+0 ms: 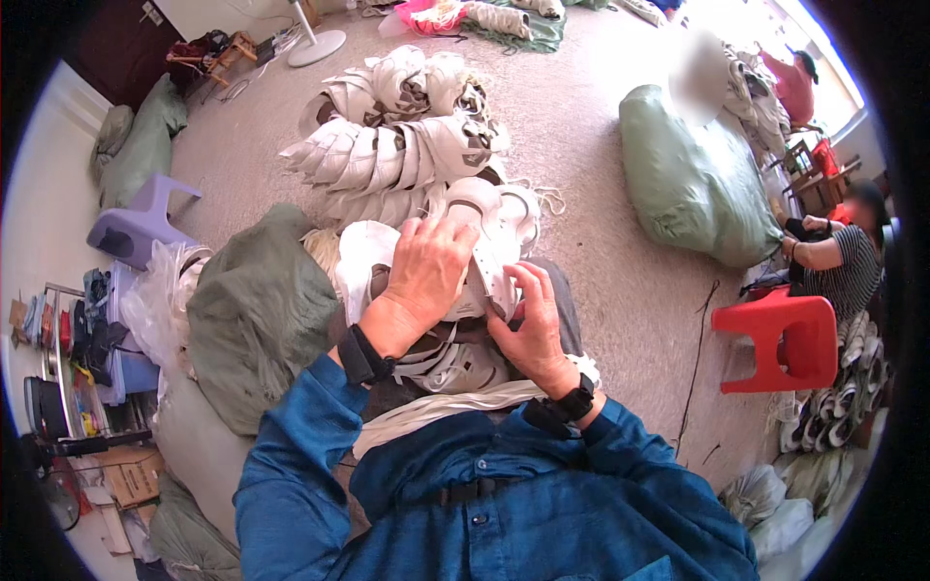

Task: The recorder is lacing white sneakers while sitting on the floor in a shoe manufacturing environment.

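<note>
Though partly hidden, shoe upper (489,254) between hands (475,290).

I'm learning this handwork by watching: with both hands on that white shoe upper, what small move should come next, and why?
Probably draw the right hand along the white shoe upper edge while the left hand presses it steady. The left hand lies over the upper's top and the right fingers pinch its side, so the piece seems braced.

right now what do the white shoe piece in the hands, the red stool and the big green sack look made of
White shoe upper, held by left hand and right hand: probably smooth synthetic leather, since it bends and has a faint sheen. Red stool: moulded plastic, glossy, one colour throughout. Green sack: thin plastic or woven sheeting, crinkled and slightly shiny; which one is unclear.
</note>
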Demonstrator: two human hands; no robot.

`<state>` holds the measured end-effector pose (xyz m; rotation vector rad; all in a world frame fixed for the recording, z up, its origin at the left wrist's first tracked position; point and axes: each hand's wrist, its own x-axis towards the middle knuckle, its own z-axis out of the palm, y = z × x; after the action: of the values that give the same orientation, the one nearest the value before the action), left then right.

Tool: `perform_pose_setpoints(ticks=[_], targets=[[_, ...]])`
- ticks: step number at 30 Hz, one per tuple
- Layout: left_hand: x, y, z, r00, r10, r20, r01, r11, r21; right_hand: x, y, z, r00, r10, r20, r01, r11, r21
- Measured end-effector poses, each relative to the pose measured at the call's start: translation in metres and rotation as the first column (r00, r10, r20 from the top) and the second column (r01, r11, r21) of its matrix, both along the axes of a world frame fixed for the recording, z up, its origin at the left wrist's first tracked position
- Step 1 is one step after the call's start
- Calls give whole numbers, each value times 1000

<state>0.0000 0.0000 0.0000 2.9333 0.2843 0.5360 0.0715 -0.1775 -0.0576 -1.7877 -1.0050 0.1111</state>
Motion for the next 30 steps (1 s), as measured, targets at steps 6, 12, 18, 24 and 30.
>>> perform_pose_setpoints(ticks=[6, 12, 18, 24, 30], targets=[[5, 1, -2, 981, -177, 76, 155, 959, 238, 4, -9, -1, 998, -11, -59, 11, 1000, 14], [1, 0, 8, 979, -137, 148, 151, 985, -87, 1, -8, 1, 998, -22, -54, 23, 999, 35], [3, 9, 73, 957, -206, -202, 11, 725, -689, -1, -13, 2, 997, -50, 57, 48, 998, 32], [33, 14, 78, 946, -322, 44, 325, 932, -158, -26, -5, 26, 934, 147, 326, -157, 988, 5], [31, 83, 27, 999, 50, 0, -47, 939, -341, -11, -21, 17, 982, 39, 186, -44, 999, 22]])
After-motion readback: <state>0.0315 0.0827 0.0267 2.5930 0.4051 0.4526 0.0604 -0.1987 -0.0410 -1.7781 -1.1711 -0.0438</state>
